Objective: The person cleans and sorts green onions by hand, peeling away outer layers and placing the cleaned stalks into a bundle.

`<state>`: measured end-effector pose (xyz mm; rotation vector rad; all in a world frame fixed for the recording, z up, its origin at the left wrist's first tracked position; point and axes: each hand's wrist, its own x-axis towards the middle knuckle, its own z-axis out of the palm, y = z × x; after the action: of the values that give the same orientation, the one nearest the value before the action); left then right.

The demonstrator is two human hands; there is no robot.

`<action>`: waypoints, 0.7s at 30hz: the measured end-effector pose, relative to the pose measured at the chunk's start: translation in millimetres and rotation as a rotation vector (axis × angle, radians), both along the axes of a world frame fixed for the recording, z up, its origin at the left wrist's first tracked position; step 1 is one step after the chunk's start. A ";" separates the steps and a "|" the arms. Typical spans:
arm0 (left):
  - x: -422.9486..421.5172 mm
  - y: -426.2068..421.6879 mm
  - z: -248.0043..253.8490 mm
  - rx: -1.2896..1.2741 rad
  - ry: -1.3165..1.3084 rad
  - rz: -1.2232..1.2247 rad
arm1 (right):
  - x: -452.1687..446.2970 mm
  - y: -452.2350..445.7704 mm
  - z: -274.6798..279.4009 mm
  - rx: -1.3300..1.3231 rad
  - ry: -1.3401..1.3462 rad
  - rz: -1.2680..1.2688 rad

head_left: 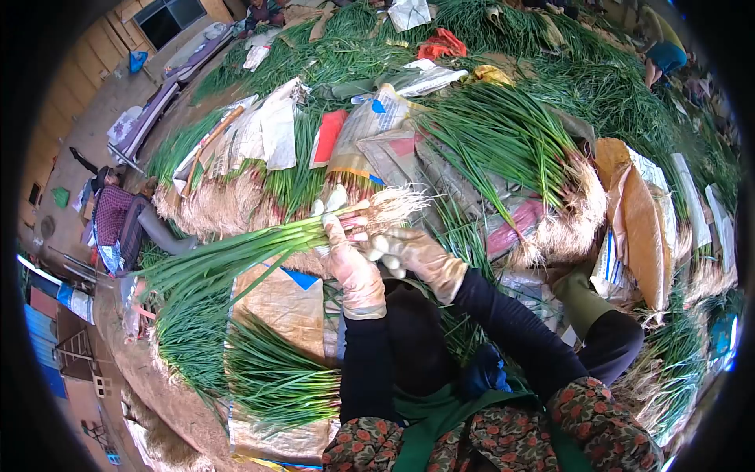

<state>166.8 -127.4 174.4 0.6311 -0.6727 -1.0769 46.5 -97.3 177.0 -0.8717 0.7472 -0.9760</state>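
My left hand [351,263], in a pale glove, is wrapped round a bunch of green onions [267,244]. The long green leaves point left, and the pale roots spread out to the right above my other hand. My right hand [417,256], also gloved, is at the white stem ends with its fingers bent; whether it grips a stem cannot be made out. A large pile of green onions [519,149] lies to the upper right with its roots facing right. Another pile [275,370] rests on a sack sheet [275,303] at the lower left.
Sacks [377,130] cover bundled onions beyond my hands. A brown sack [637,228] stands at the right. A person in a checked top [114,212] sits at the left, and another person [662,47] bends at the upper right. My green boot [582,303] is at the right.
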 end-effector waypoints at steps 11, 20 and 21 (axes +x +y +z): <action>-19.1 -6.5 -13.2 -0.117 0.024 0.072 | -10.7 -32.2 2.2 -0.669 0.861 -0.353; -9.4 -10.8 -3.4 -0.135 0.122 -0.011 | -47.7 -8.1 -11.5 -0.210 -0.376 -0.283; -5.1 -13.4 -7.2 -0.136 0.147 0.012 | -64.6 -6.1 -11.9 -0.205 -0.356 -0.384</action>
<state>161.7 -140.8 167.2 0.4341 -0.6074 -1.0464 -18.1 -103.5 165.1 -0.7124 0.5214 -1.5254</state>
